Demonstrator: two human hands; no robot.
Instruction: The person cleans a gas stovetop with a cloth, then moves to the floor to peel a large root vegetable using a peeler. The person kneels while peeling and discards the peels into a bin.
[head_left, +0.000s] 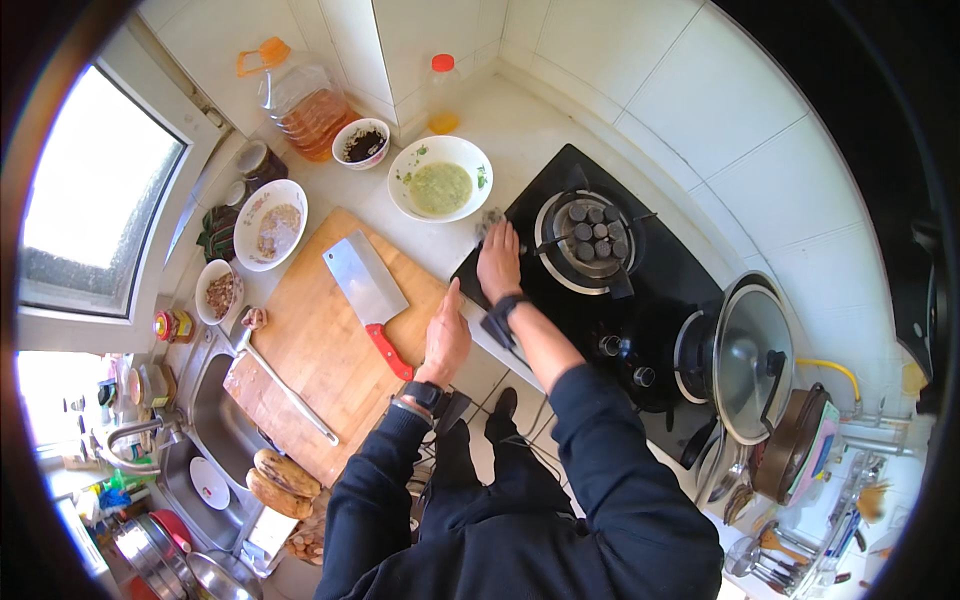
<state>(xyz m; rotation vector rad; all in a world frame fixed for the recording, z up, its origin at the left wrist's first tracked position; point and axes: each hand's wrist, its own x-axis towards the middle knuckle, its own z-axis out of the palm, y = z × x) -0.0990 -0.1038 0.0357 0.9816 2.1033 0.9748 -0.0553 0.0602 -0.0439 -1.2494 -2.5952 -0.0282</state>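
Note:
My right hand (499, 262) reaches over the left corner of the black gas hob (555, 322), its fingertips at a small greyish wad (491, 219), perhaps a scourer or cloth; whether they grip it I cannot tell. My left hand (448, 337) is held edge-on with fingers extended, holding nothing, at the right edge of the wooden cutting board (300, 322). On the board lie a cleaver (367, 277) with a red handle and a long-handled ladle or spoon (289, 390). A white bowl of pale green liquid (440, 184) stands beyond my hands.
Bowls of minced food (277, 225), dark sauce (361, 144) and chopped bits (219, 295) stand behind the board, near a plastic oil jug (307, 112) and a red-capped bottle (443, 97). A steel sink (217, 420) is at left; a glass lid (752, 364) stands at right.

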